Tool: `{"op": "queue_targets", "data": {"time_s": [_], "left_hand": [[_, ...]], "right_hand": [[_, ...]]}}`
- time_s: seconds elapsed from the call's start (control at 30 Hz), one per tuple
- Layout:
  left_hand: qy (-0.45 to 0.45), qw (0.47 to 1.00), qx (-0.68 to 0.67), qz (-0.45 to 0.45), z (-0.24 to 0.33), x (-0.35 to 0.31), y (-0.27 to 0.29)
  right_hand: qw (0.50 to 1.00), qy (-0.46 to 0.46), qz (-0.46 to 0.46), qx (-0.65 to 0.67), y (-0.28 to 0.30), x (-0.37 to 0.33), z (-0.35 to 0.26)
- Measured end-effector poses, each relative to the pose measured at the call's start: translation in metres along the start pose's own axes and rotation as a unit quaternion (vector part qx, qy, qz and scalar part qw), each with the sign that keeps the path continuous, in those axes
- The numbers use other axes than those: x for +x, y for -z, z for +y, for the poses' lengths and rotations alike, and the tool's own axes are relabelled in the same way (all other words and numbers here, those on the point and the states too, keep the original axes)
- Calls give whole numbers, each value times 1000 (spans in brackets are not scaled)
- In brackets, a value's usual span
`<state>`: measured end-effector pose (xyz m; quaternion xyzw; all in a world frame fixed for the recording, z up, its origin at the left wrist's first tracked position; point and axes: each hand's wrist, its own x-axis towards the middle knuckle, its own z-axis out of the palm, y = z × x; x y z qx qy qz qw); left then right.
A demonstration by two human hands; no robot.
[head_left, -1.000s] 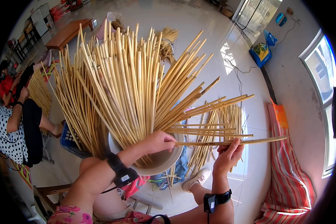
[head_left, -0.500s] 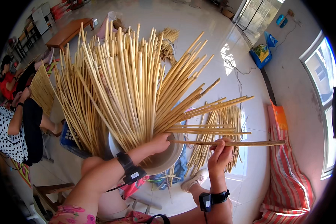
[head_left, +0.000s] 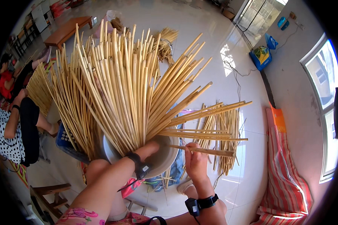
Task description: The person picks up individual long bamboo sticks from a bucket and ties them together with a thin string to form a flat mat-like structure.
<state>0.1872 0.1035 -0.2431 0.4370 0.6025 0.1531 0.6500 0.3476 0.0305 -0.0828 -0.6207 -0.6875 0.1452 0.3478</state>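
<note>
A large sheaf of pale yellow stalks (head_left: pixel 120 93) fans out of a round whitish tub (head_left: pixel 169 159) in front of me. My left hand (head_left: pixel 147 150) reaches down inside the tub, close to the lower ends of the stalks. Its fingers are blurred and partly hidden, so whether they grip anything does not show. To the right of the tub rim, my right hand (head_left: pixel 196 163) holds a single brownish stalk (head_left: pixel 214 151) between thumb and fingers. That stalk lies nearly level, its thin end pointing at the tub. Several more stalks (head_left: pixel 202 134) jut rightward just above it.
A blue basket (head_left: pixel 68 140) full of stalks stands left of the tub. More stalks (head_left: pixel 223 127) lie on the floor at right. Another person (head_left: pixel 15 123) sits at far left. Red striped cloth (head_left: pixel 285 172) lies along the right wall, and a wooden stool (head_left: pixel 50 198) stands lower left.
My left hand has moved from the tub's rim side down into the tub, away from the stalk's thin end. My right hand has shifted left and slightly down, carrying the stalk.
</note>
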Motion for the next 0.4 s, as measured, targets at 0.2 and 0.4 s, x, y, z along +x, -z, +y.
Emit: {"op": "queue_targets", "data": {"time_s": [0.2, 0.4], "left_hand": [[-162, 975, 125, -80, 11, 4, -2], [-340, 916, 201, -76, 42, -58, 2]], "right_hand": [[992, -78, -20, 92, -9, 2, 8], [946, -165, 93, 265, 6, 3, 16]]}}
